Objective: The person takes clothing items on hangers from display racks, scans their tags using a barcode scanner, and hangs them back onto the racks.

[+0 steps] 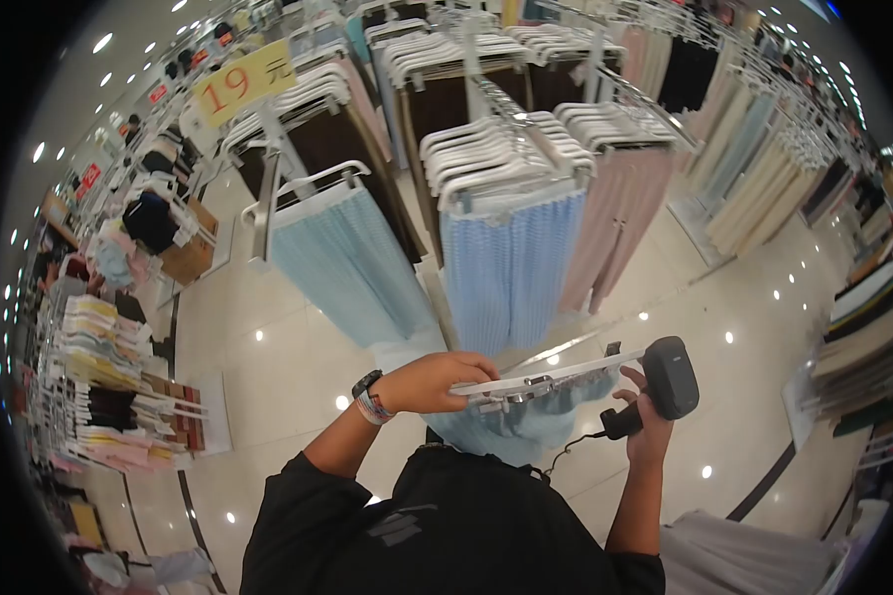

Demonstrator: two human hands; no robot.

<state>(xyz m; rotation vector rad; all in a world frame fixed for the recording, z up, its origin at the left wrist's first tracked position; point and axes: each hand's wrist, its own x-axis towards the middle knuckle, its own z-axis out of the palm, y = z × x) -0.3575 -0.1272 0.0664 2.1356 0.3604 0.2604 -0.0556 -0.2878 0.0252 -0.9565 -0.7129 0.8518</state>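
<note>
My left hand (427, 381), with a dark watch and bracelets at the wrist, is closed on the left end of a white clip hanger (580, 374). From the hanger's metal clips hangs a light blue garment (516, 424), close in front of my black shirt. My right hand (651, 428) is at the hanger's right end, holding a dark grey handheld device (672, 378) with a rounded head. Its thumb and finger are raised towards the hanger. Against the same palm sits a small black block (620, 424) with a coiled cord running down to the left.
Ahead stand racks with light teal trousers (352, 258), blue trousers (511, 263) and pink trousers (615, 223). A yellow price sign (245, 82) tops the left rack. Folded or hung clothes (119, 377) line the left side. A grey cloth (744, 540) lies at lower right.
</note>
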